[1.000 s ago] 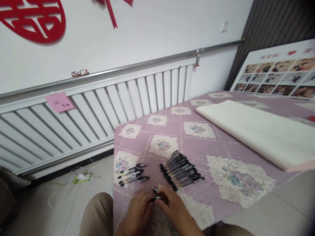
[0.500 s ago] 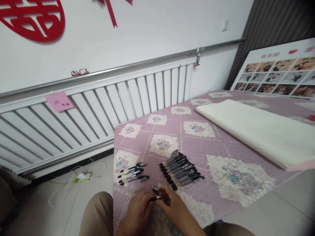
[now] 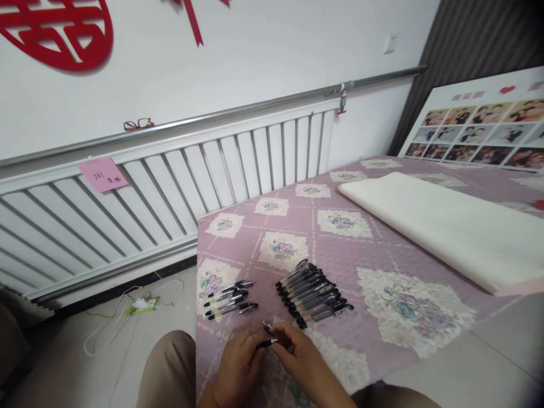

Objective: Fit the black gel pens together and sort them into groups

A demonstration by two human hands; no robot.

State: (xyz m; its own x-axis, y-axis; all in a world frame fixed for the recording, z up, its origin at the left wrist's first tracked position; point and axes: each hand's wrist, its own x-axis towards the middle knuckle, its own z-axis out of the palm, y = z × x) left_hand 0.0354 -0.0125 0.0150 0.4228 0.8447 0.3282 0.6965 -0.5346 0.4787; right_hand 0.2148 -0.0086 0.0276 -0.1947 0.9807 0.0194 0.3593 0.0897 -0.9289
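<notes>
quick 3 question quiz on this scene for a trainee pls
1. True or false: both hands are on one black pen.
2. Which pen group is bigger: A) the left group, B) the right group?
3. What lies on the radiator's rail by the wall?

Key: 1 true, left hand and right hand meet on it. 2 B. 3 red glasses.

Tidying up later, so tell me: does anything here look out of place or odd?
Red-framed glasses sit perched on the metal pipe above the white radiator, and a green-and-white gadget with loose cables lies on the floor. The black pens lie neatly.
</notes>
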